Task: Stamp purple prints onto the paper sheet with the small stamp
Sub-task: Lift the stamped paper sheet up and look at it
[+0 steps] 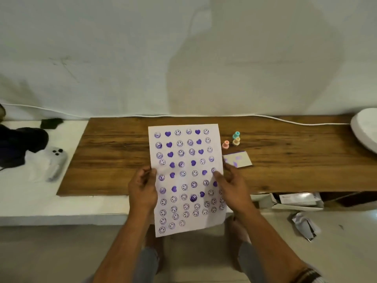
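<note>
A white paper sheet (186,176) covered with purple hearts and smiley prints is held over the wooden board (114,160), its near end hanging past the front edge. My left hand (142,188) pinches its left edge. My right hand (232,185) grips the right edge, thumb on the printed face. Three small stamps stand on the board to the right of the sheet: a pink stamp (225,144), a teal stamp (236,135) and an orange stamp (236,141). A small purple-stained ink pad (238,159) lies just right of the sheet.
A white cable (295,121) runs along the wall behind the board. A phone in a clear case (57,162) and dark cloth (20,144) lie on the white surface at left. A white round object (365,129) sits far right. Crumpled wrappers (304,225) lie on the floor.
</note>
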